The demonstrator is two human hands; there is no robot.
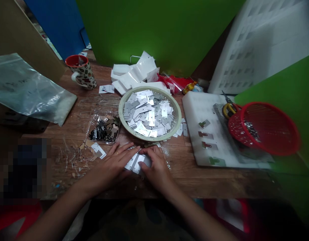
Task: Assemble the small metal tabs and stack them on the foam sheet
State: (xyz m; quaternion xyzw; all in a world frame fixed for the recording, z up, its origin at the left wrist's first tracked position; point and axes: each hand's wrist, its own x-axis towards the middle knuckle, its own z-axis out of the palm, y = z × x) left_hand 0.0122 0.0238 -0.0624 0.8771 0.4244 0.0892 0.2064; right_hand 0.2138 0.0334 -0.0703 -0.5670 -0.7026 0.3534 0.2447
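Observation:
On the near part of the wooden table, several flat silver metal plates (135,163) lie side by side between my hands. My left hand (116,162) rests along their left side, its fingers stretched out and lying over the upper edge; its thumb is mostly hidden. Curled around the right side of the plates is my right hand (156,165), closed, with the thumb pressing on one plate. Just beyond my hands stands a round pale basket (179,117) heaped with similar silver plates. A clear plastic tray (87,129) of small dark metal parts sits to its left.
A patterned mug (86,76) and a plastic bag (26,88) are at left. White packaging (134,75) lies behind the basket. At right, a white foam board (191,110) carries several plates with clips, and a red basket (272,129) sits beside scissors (228,108).

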